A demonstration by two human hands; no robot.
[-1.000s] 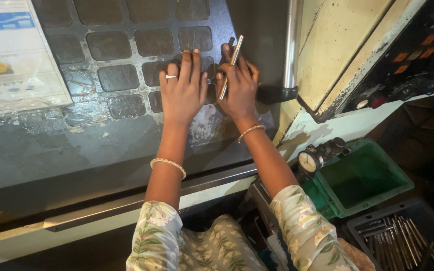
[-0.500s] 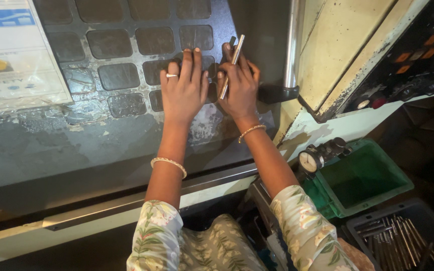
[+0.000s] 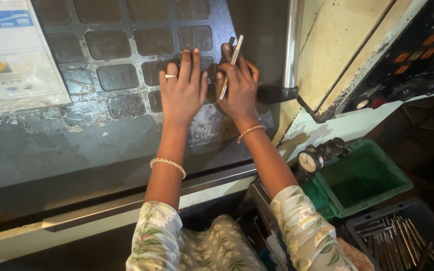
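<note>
Both hands press against the dark machine door (image 3: 126,55), which has a grid of square windows. The left hand (image 3: 183,90) lies flat, fingers together, palm on the panel. The right hand (image 3: 238,89) is beside it, fingers pinching a slim metal rod (image 3: 231,65) that lies against the door — the step in hand looks like pushing the door along. Moving it further would call for steady, even pressure from both palms. Lower right, a green bin (image 3: 362,178) looks empty, with a dial gauge (image 3: 308,161) at its edge; a dark tray (image 3: 403,236) holds many thin metal pins.
</note>
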